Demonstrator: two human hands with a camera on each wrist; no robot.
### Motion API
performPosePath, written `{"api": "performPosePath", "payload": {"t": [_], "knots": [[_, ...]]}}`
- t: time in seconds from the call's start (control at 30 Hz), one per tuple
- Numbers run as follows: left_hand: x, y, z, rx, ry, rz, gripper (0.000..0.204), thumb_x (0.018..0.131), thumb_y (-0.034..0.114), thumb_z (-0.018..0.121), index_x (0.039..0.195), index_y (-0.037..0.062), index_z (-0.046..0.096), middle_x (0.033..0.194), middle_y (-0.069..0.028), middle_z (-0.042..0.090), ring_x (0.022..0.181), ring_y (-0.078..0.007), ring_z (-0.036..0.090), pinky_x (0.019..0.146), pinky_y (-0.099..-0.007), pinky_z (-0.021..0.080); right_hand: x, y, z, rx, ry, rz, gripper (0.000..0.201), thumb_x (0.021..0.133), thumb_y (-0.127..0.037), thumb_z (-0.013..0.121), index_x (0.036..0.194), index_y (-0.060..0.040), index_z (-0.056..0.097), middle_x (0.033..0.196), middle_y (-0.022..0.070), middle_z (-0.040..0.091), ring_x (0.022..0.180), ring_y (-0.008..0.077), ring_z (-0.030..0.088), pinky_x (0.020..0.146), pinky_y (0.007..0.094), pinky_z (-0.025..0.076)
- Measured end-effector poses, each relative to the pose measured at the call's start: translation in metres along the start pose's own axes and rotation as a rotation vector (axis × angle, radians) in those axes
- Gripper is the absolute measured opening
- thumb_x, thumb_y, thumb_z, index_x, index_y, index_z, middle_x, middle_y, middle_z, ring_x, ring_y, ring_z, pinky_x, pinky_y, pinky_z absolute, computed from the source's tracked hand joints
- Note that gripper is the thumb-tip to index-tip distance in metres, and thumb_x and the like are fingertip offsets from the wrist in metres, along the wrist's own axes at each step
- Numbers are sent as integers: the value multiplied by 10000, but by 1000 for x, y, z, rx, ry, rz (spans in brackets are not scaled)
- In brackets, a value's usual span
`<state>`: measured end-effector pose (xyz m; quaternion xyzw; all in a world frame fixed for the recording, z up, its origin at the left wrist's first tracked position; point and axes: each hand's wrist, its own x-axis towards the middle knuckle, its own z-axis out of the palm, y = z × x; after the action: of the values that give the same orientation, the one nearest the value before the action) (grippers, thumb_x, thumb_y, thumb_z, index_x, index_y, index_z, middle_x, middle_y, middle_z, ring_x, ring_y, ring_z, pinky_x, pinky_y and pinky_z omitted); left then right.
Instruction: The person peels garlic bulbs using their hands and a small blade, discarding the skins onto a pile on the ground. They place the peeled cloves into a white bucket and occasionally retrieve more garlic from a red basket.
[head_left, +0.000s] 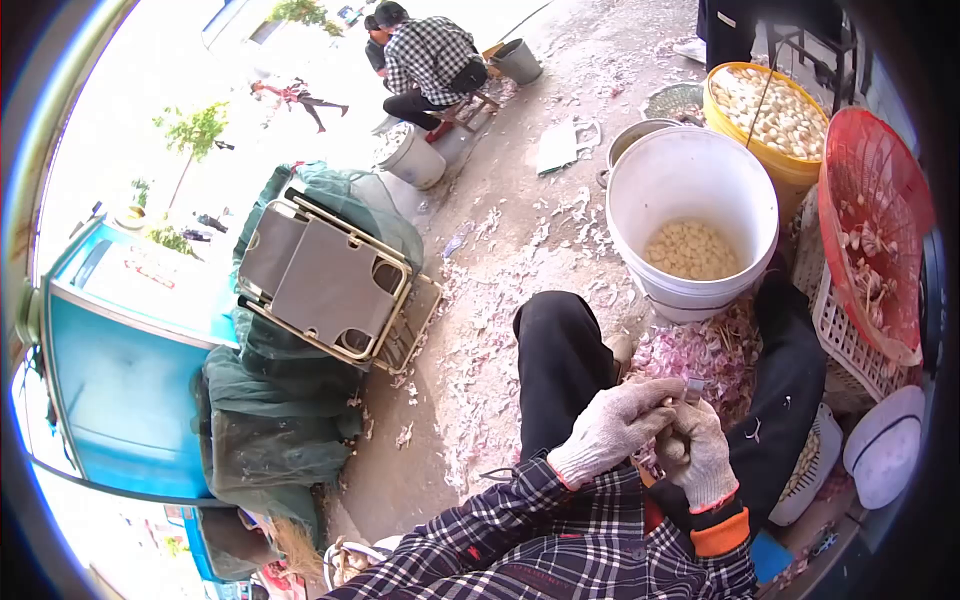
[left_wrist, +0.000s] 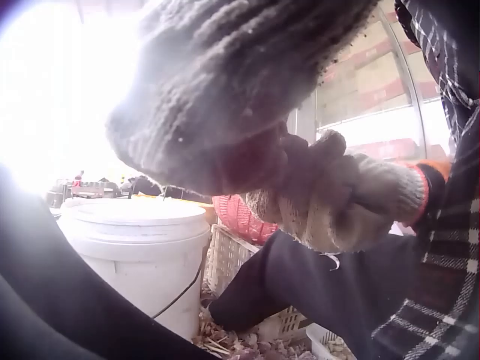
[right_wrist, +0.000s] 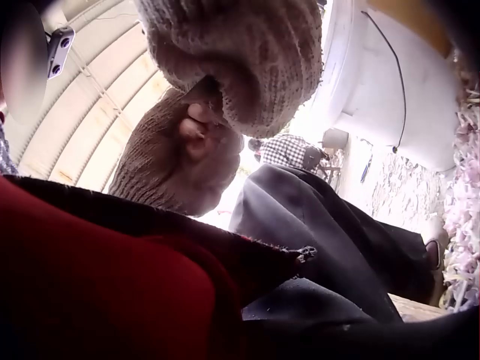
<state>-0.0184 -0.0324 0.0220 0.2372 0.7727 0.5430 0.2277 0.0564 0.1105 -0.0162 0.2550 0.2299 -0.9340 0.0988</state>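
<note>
Both hands wear off-white knit gloves and meet over the lap in the head view. The left hand (head_left: 610,425) comes in from the left and pinches a pale garlic clove (right_wrist: 198,129), mostly hidden by the gloved fingers. Close against it, the right hand (head_left: 700,460) has its fingers curled round a small knife (head_left: 694,387); a short bit of metal shows at the fingertips. Past the knees stands a white bucket (head_left: 625,210) with peeled garlic cloves (head_left: 692,250) in its bottom.
Pinkish garlic skins (head_left: 720,350) heap between the legs. A yellow bucket (head_left: 722,115) of garlic, a red basket (head_left: 862,190) and a white crate (head_left: 838,335) line the right side. A folding chair (head_left: 320,270) stands left. People sit farther off.
</note>
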Motion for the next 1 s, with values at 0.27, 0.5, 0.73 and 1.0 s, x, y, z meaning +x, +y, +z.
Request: {"api": "performPosePath", "payload": {"t": [0.27,0.5,0.73,1.0], "knots": [[-8,-1,-7,92,46,103,304,906,141,682,1193,43,660,894,-88,677,779,-134,658,684,-278,520,1,-3,3,-92,-90,67,94,933,-153,587,957,-66,615,657,12,590,398,82,485,332,201,363],[-4,8,-11,-344,213,-325,208,902,72,672,1090,-16,684,899,2,667,763,-43,584,684,-193,472,-16,-16,0,-582,-17,-47,275,978,-251,593,1151,-53,513,743,31,632,504,61,569,403,182,402],[-4,7,3,-164,249,-184,231,874,17,660,1101,-13,688,928,-10,679,802,-37,587,720,-173,472,-44,-45,36,-1411,184,-387,220,915,-247,620,987,-41,593,792,212,631,782,369,653,659,465,480],[-3,4,5,113,209,-7,280,794,-47,647,1058,27,701,786,76,603,634,30,411,580,-122,347,-39,-32,32,-1663,146,-606,358,878,-320,677,1121,-69,600,803,160,645,742,359,649,619,444,493]]}}
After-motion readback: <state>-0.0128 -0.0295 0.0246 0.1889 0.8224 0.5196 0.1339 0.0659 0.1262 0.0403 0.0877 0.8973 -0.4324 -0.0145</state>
